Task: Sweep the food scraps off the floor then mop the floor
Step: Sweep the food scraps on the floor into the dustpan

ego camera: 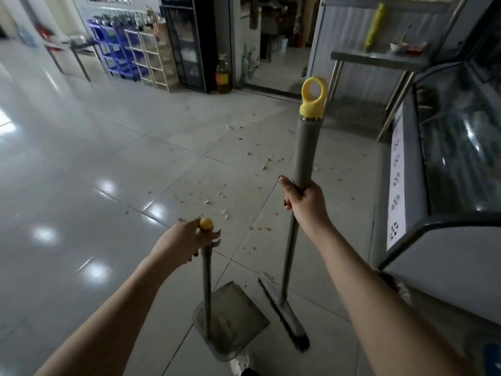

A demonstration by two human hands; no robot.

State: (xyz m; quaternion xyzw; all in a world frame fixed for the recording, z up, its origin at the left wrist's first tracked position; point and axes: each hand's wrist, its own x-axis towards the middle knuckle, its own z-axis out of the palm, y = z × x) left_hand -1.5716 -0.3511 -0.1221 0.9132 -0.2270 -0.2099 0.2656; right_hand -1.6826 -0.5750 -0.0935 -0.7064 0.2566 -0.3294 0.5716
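The food scraps [214, 198] lie scattered over the floor tiles [81, 158] ahead of you, apart from the broom [305, 147], whose bristle head is down low just beside the dustpan [235, 318] near your feet. Your right hand [306, 202] is wrapped round the broom's grey pole below its yellow ring, and your left hand [184, 244] seems to pinch the dustpan's upright handle just under its yellow knob, though blur hides the fingers. A glass counter [447, 164] stands to your right.

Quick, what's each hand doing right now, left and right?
Left hand: grips the top of the dustpan handle.
Right hand: grips the broom handle.
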